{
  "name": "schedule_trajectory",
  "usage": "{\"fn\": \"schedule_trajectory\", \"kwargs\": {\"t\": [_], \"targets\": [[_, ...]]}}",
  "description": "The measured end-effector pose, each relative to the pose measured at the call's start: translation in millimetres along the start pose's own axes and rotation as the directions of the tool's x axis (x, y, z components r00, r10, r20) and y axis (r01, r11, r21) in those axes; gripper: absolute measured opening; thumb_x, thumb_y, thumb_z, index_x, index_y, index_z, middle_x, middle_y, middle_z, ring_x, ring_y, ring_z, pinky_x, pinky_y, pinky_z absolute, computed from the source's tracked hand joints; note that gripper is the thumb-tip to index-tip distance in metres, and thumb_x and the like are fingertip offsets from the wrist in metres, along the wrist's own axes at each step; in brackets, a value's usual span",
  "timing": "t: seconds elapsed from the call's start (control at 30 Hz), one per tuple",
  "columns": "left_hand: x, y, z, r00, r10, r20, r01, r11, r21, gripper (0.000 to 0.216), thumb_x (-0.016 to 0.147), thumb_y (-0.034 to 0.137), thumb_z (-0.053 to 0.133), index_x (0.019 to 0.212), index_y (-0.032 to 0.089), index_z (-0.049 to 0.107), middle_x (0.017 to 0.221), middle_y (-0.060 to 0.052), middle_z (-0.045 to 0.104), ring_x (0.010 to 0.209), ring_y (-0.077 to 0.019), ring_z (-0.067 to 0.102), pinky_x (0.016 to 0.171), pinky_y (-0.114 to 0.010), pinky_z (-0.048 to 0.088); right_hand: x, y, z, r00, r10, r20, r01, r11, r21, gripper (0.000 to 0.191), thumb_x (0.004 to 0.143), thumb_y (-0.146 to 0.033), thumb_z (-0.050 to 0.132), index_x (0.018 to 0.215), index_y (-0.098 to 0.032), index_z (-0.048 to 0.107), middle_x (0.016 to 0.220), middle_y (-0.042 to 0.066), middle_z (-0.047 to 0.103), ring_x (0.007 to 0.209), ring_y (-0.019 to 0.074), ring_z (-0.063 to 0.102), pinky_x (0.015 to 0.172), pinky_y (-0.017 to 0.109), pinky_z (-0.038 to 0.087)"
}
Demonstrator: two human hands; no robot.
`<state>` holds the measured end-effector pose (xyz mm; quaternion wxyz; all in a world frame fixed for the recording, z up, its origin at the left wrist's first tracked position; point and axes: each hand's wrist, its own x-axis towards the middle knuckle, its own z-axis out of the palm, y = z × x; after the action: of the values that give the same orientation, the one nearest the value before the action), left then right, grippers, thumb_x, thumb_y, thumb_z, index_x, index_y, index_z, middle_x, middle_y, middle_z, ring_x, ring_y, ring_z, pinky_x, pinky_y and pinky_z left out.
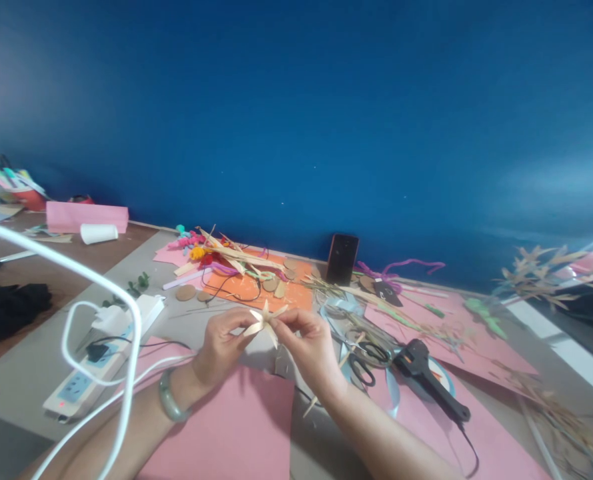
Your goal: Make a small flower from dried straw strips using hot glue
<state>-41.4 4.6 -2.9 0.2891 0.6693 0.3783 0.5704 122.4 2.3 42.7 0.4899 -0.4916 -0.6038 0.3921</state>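
Between my two hands is a small pale star-shaped flower with pointed petals, apparently made of dried leaf or straw strips. My left hand pinches one of its petals between thumb and fingers. On the other side, my right hand grips the flower close to its centre with thumb and forefinger. Both hands hover over pink paper on the table. Black-handled scissors lie just right of my right hand, and a black hot glue gun rests farther right.
A white power strip sits at left, with a white cable looping up in front. Behind my hands, dried strips and pipe cleaners lie on orange paper. A dark phone leans against the blue wall. Dried sprigs stand at right.
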Motion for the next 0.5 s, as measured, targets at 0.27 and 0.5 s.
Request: {"fn": "schedule_trajectory", "kwargs": {"t": [0.27,0.5], "targets": [[0.9,0.4,-2.6,1.000,0.016,0.011,-0.016,0.999,0.029,0.011,0.083,0.025,0.064,0.078,0.017,0.070,0.082,-0.007,0.071,0.077,-0.0188,0.065,0.072,-0.027,0.048,-0.3,0.2,-0.5,1.000,0.020,0.006,-0.020,1.000,0.003,0.013,0.074,-0.025,0.068,0.063,-0.018,0.070,0.060,0.001,0.066,0.057,0.0144,0.056,0.058,0.026,0.045],[2.0,0.3,-4.1,0.999,0.025,0.032,-0.027,0.999,0.048,0.010,0.084,0.023,0.063,0.080,0.017,0.070,0.085,-0.008,0.072,0.080,-0.0194,0.066,0.075,-0.028,0.049,0.2,0.5,-0.9,1.000,-0.002,0.008,0.002,1.000,-0.004,0.014,0.074,-0.026,0.068,0.063,-0.019,0.070,0.062,0.002,0.067,0.058,0.0152,0.058,0.059,0.027,0.045]]}}
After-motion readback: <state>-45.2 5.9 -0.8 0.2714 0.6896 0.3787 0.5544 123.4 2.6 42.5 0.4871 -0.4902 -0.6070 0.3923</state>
